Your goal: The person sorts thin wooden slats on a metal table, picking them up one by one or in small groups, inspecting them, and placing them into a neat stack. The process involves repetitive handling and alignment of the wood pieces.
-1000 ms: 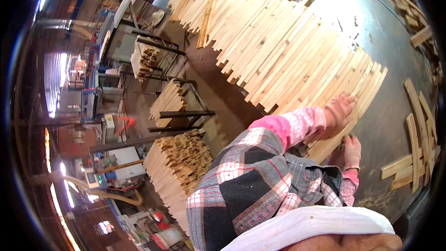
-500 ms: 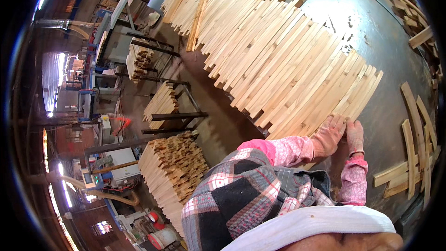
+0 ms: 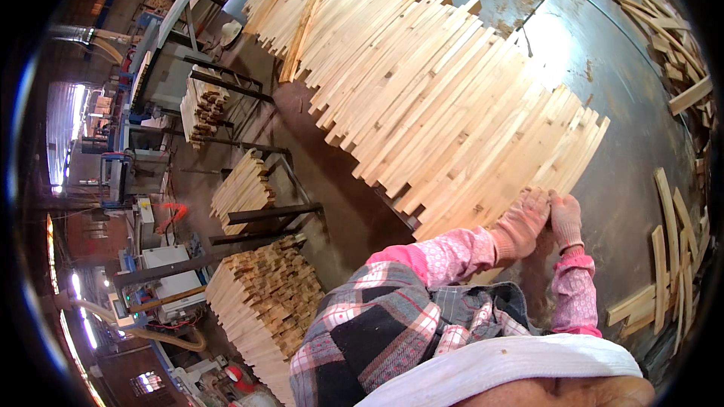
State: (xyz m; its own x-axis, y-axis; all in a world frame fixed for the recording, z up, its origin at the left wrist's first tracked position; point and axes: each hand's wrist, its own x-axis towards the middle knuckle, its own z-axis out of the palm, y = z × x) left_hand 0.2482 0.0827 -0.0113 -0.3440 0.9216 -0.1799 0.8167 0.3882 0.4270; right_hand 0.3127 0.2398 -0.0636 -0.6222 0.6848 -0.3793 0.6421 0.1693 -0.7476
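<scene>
A wide row of pale wooden strips (image 3: 452, 98) lies side by side on a metal table, their ends uneven. My left hand (image 3: 520, 226), in an orange-stained work glove, rests against the near edge of the row with its fingers stretched over the closest strips. Just beside it, my right hand (image 3: 566, 220), gloved alike, touches the same edge near the strips' right ends, fingers extended. Both palms' undersides are hidden. Pink patterned sleeves cover my forearms. One darker strip (image 3: 303, 32) lies crosswise over the row's far left end.
The metal table (image 3: 611, 166) carries loose wood pieces (image 3: 660, 279) at the right and more scraps (image 3: 664, 30) at the far right. Left of the table, stacked strips (image 3: 268, 294) stand on dark metal racks (image 3: 275, 213). Machines (image 3: 170, 267) and hoses line the far left.
The view has shifted slightly, so the row and racks appear farther left. My hands stay together at the row's near edge, the right one now closer to the left.
</scene>
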